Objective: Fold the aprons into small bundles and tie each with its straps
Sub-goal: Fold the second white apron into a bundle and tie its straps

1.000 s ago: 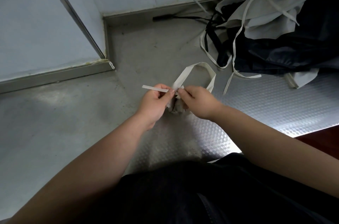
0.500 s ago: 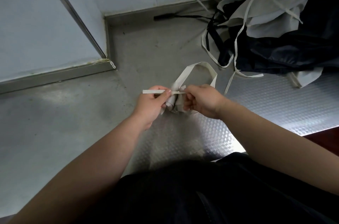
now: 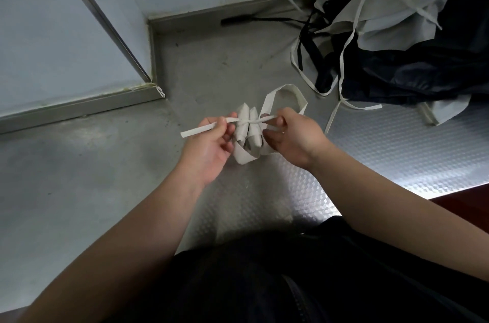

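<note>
Rolled white apron bundle [image 3: 247, 128] mid-scene over counter [image 3: 105, 164], between both hands. Left hand [image 3: 209, 148] fingers pinch strap [image 3: 201, 130] tail; right hand [image 3: 293, 137] fingers pinch other end. Loose aprons [image 3: 397, 31] far right.

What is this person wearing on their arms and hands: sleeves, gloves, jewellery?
No gloves on the left hand or right hand. Both forearms are bare to the frame edge, no sleeves, watch or bands. A tiny glint on a right-hand finger could be a ring; too small to tell. Dark clothing covers the lap.
</note>
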The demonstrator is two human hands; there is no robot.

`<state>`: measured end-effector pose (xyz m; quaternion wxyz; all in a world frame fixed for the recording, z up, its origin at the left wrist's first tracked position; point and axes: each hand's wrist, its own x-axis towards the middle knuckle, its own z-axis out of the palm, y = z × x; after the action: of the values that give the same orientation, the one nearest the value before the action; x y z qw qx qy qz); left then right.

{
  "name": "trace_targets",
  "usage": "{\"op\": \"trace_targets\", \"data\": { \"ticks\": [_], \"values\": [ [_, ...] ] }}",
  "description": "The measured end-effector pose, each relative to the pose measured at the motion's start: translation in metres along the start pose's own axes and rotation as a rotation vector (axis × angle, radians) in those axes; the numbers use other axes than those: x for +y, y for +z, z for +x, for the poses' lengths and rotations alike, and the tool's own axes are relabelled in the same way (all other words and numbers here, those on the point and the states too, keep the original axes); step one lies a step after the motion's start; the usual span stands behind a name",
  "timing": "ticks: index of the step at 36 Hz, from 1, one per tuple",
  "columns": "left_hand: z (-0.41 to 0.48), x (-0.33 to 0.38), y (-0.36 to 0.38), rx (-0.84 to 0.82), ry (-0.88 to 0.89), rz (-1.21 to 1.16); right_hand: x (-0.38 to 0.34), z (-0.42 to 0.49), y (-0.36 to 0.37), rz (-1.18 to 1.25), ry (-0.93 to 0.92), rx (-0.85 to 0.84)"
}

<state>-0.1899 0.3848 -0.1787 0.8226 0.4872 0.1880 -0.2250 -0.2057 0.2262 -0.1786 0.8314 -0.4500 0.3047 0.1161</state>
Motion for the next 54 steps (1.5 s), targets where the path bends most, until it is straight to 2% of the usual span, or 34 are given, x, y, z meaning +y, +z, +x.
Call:
{"op": "trace_targets", "data": {
  "ticks": [4,10,15,18,22,25,28,31,34,39,43,46,51,54],
  "values": [
    [-0.002,0.003,0.005,-0.027,-0.036,-0.095,-0.005,0.001,0.006,0.059,0.015,0.005],
    [0.003,-0.001,0.010,0.008,0.017,0.143,-0.003,0.004,0.002,0.029,0.082,0.043],
    [0.006,-0.014,0.011,0.050,0.181,0.450,0.002,0.003,0.002,-0.320,0.042,-0.015],
    [0.008,-0.020,0.010,0.064,0.233,0.507,0.010,0.000,-0.001,-0.488,-0.130,-0.033],
    [0.009,-0.023,0.011,0.048,0.298,0.568,0.016,-0.004,-0.006,-0.729,-0.332,0.135],
    [0.006,-0.025,0.011,0.003,0.335,0.643,0.015,-0.003,-0.006,-0.824,-0.364,0.261],
    [0.003,-0.027,0.010,-0.030,0.349,0.665,0.014,-0.002,-0.003,-0.978,-0.237,0.224],
    [0.003,-0.026,0.010,-0.023,0.348,0.669,0.011,-0.005,0.001,-0.906,-0.181,0.187],
    [0.005,-0.023,0.010,-0.025,0.318,0.700,0.011,-0.006,0.001,-0.971,-0.374,0.128],
    [0.013,-0.009,0.006,0.073,0.267,0.765,0.019,-0.012,0.000,-1.165,-0.728,-0.025],
    [0.014,0.000,0.006,-0.044,0.287,1.060,0.024,-0.012,0.002,-1.274,-0.945,-0.053],
    [0.010,0.005,0.003,-0.108,0.300,1.219,0.023,-0.011,0.003,-1.350,-0.922,-0.066],
    [0.004,0.003,-0.001,-0.225,0.314,1.235,0.016,-0.009,0.000,-1.415,-0.813,-0.177],
    [0.003,0.002,-0.003,-0.263,0.354,1.253,0.015,-0.013,0.001,-1.404,-0.746,-0.162]
  ]
}}
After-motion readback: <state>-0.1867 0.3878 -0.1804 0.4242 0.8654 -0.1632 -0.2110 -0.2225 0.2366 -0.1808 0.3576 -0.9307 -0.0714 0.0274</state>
